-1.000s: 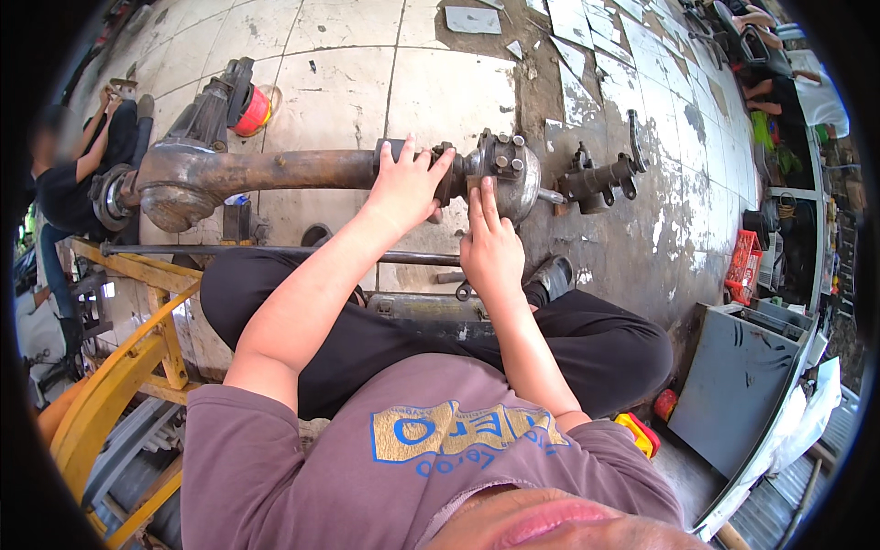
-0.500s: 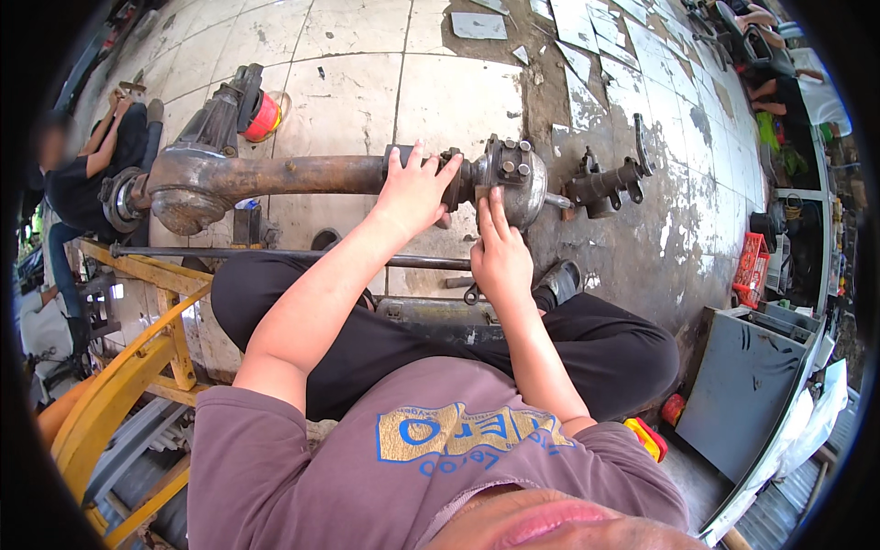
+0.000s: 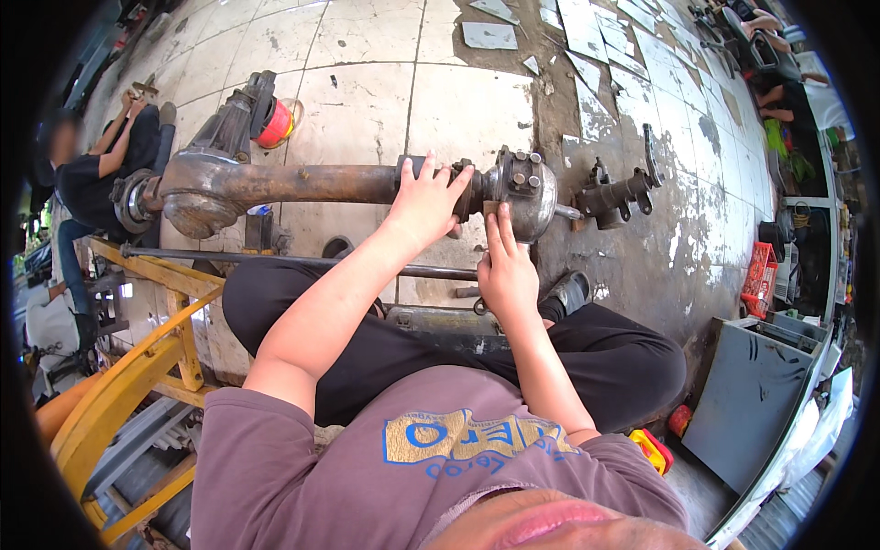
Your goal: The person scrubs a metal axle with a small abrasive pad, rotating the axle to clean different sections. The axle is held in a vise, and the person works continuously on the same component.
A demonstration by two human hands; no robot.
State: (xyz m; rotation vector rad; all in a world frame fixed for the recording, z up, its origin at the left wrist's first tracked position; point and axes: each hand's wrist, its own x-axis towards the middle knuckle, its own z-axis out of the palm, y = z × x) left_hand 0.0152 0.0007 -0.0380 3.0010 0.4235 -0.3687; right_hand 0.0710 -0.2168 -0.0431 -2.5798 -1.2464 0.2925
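A long rusty vehicle axle (image 3: 321, 184) lies crosswise in front of me, with a bulging differential housing at its left and a rounded steel knuckle (image 3: 536, 197) at its right end. My left hand (image 3: 425, 203) rests on the tube's dark collar, fingers spread, thumb tucked below. Against the knuckle's left side my right hand (image 3: 507, 268) presses two straight fingers, the others curled. Under those fingertips shows the edge of a small brown flat piece (image 3: 491, 207); its kind is unclear. A loose ring-ended tool (image 3: 479, 307) lies near my right wrist.
Beyond the knuckle sits a dark metal part with a lever (image 3: 616, 194). A long rod (image 3: 302, 260) runs before my knees. Yellow metal frame (image 3: 137, 385) at left, red crate (image 3: 759, 278) and grey cabinet (image 3: 747, 394) at right. Another person (image 3: 101, 179) sits far left.
The whole view has shifted slightly, so the scene appears a little lower and to the right. Both hands keep their places on the axle.
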